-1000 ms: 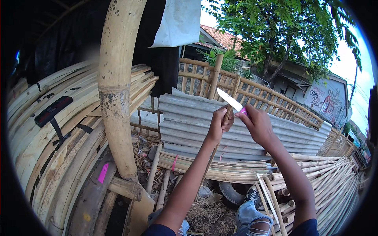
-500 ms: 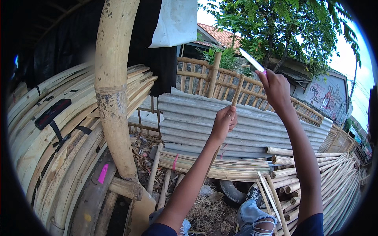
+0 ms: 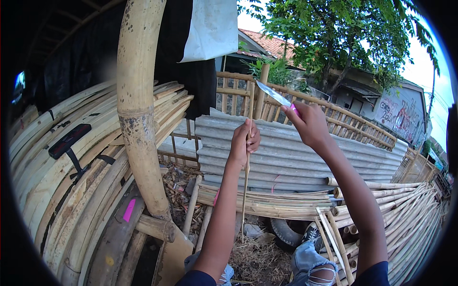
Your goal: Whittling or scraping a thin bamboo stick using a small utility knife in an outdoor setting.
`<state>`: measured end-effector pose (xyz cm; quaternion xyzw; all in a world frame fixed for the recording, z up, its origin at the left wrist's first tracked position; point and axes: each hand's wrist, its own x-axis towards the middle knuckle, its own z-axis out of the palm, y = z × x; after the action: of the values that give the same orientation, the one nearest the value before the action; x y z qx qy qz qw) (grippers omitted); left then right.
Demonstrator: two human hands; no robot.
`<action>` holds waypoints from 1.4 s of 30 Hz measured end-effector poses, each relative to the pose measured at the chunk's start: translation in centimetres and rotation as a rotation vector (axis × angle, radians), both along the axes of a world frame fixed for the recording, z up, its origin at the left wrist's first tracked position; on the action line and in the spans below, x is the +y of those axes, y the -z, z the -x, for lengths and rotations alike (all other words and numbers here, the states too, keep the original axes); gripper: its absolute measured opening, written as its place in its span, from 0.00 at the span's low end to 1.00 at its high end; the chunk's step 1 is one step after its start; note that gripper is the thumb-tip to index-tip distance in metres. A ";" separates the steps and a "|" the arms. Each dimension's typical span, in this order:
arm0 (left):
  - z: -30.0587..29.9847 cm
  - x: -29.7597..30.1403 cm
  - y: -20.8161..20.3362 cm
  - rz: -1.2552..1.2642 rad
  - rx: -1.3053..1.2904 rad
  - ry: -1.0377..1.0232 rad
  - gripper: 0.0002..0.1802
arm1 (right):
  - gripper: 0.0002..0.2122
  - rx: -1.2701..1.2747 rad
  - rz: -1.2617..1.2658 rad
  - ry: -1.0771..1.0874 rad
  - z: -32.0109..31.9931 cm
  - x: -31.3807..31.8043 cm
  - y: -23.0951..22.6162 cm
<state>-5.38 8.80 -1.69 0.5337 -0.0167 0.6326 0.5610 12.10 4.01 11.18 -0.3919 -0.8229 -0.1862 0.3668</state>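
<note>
Closest to you, your left hand closes around a thin bamboo strip, held near-upright before you, likely to steady it and leave its upper end free. Your right hand grips a pink-handled knife well clear of its blade, whose tip points toward the strip's top. Beyond, bundled bamboo strips lie lengthwise, and corrugated sheeting stands upright, perhaps propped against the bamboo fence.
</note>
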 end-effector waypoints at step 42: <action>-15.7 -3.5 4.0 0.043 0.385 -0.061 0.26 | 0.26 0.704 0.343 -0.031 -9.6 -4.6 6.6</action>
<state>10.27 5.35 -5.67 0.6329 0.1209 0.5357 0.5457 21.71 -0.63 4.55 -0.4748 -0.6717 0.1057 0.5588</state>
